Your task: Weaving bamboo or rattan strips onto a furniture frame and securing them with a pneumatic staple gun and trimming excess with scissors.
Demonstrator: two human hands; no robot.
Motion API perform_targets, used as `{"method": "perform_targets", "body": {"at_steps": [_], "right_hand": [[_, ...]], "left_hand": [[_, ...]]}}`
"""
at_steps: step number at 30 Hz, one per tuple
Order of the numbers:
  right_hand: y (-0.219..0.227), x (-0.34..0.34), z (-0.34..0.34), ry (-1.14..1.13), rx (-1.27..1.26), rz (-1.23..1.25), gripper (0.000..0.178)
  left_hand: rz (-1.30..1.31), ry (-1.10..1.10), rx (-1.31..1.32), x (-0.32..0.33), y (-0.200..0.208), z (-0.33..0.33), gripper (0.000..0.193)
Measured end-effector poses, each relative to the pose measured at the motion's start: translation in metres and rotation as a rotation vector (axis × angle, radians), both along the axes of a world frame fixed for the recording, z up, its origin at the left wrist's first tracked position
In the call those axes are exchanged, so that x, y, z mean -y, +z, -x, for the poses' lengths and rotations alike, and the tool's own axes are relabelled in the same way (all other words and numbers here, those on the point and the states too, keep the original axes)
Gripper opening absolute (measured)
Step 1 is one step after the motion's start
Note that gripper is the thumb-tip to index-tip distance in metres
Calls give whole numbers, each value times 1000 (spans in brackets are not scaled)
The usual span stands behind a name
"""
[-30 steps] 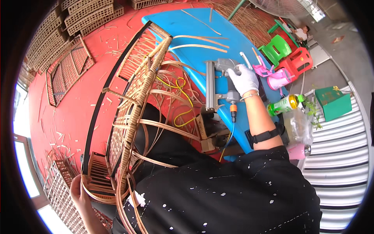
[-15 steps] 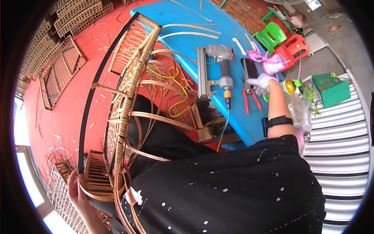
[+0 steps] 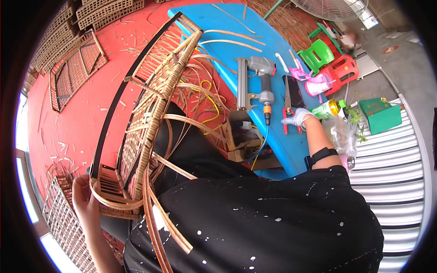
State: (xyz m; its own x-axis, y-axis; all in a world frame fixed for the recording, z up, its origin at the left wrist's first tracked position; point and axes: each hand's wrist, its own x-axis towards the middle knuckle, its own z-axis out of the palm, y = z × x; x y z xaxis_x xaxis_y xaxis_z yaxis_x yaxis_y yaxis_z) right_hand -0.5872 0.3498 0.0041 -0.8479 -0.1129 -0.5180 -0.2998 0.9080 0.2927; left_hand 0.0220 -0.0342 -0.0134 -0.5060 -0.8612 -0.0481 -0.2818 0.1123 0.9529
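Note:
A woven rattan basket [image 3: 152, 109] with loose strips trailing from its side stands tilted against my lap. Its long black rim strip runs up its left side. At its lower left corner, my left hand [image 3: 87, 200] grips the rim, with the fingers partly hidden behind it. My right hand [image 3: 298, 118], in a white glove, is over the red-handled shears [image 3: 287, 98] on the blue table. Its fingers look stretched across the top of the handles, which show below them. Left of the shears lies a grey nail gun [image 3: 265, 84] with a blue hose.
The blue table [image 3: 218, 54] also carries a dark phone [image 3: 296, 91], a pink cup [image 3: 317, 85] and a bottle with yellow liquid [image 3: 330, 109]. A green box [image 3: 380, 116] rests on a slatted metal bench [image 3: 387, 173]. Rattan scraps litter the red floor [image 3: 82, 123].
My right hand has moved down and slightly left, from beside the phone onto the shears' handles. My left hand stays on the basket's corner. The view has shifted slightly.

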Motion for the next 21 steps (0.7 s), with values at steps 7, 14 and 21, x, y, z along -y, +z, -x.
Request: {"method": "perform_targets", "body": {"at_steps": [7, 14, 21], "right_hand": [[2, -9, -28, 49, -16, -63, 79], [31, -33, -19, 18, 142, -181, 64], [103, -43, -26, -210, 226, 215, 50]], "left_hand": [[93, 25, 32, -17, -3, 1, 25], [66, 36, -51, -17, -11, 3, 29], [187, 9, -11, -14, -22, -2, 30]]}}
